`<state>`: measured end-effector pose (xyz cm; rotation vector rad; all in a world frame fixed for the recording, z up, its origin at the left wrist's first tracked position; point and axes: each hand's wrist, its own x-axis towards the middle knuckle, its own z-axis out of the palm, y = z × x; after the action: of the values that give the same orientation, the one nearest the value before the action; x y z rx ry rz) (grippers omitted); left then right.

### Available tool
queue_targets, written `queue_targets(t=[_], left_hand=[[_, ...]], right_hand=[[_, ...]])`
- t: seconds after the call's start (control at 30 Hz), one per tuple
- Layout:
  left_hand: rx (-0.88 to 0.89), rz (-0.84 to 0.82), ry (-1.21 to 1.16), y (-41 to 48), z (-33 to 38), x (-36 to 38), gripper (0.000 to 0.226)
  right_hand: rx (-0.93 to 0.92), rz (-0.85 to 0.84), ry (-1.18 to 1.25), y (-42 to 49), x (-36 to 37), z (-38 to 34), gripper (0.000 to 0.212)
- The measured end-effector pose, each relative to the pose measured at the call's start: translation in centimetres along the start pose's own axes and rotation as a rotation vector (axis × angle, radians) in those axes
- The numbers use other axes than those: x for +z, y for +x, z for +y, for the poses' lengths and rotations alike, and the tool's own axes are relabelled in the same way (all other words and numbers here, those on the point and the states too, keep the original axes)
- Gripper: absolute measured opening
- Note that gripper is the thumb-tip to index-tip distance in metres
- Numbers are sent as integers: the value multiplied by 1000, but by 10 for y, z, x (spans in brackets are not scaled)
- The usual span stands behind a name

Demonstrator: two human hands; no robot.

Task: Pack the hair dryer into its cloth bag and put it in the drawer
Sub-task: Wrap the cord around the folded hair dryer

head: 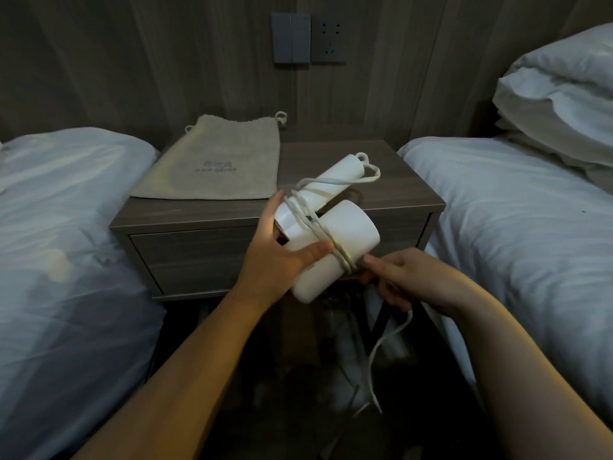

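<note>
left hand (pixel 278 260) grips the white hair dryer (pixel 335 244) around its barrel, thumb pressed across the front and fingers wrapped behind, holding it in the air in front of the nightstand; right hand (pixel 404 277) is curled just beside the barrel's lower end, fingertips pinching the white cord (pixel 331 242) where it crosses the body

going by size: two beds with white bedding flank the scene, the left bed (pixel 59 227) and the right bed (pixel 517 220), the right one carrying stacked white pillows (pixel 557 94) against a dark wood-panelled wall (pixel 166 61). between the beds stands the dark wood nightstand (pixel 381 200), its single drawer (pixel 199 260) closed, so nothing inside can be seen. on the nightstand's top, toward the left and back, the beige cloth bag (pixel 219 161) lies flat and looks empty, its gathered drawstring mouth toward the wall and faint printed lettering on its face

the hair dryer is smooth and white, its handle folded alongside the barrel and pointing up and away. the cord is wound several turns around handle and barrel, with a small loop sticking out at the handle's tip and a loose tail hanging below the right hand toward the dark floor. on the wall above sit grey switches (pixel 291 38) beside a socket (pixel 329 38)
</note>
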<state>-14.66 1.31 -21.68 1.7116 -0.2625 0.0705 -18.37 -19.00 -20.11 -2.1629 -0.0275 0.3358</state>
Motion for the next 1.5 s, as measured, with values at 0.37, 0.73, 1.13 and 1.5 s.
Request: queue_targets(t=[0.37,0.73,1.13,1.5], left_hand=[[155,27,420,-14,6,12,109],[140,-121,665,-14,7,6,107],[136,-539,771,-15,4,-3,106],[174,-701,735,-21,-2,4,103]], right_hand=[[55,-169,-559,-10,-2,-7,26],[-231,89,-816,-34,-5,-32,14],[-293,392,-588,-27,-9,-27,31],[-212,366,-249,-10,-19,-5,22]])
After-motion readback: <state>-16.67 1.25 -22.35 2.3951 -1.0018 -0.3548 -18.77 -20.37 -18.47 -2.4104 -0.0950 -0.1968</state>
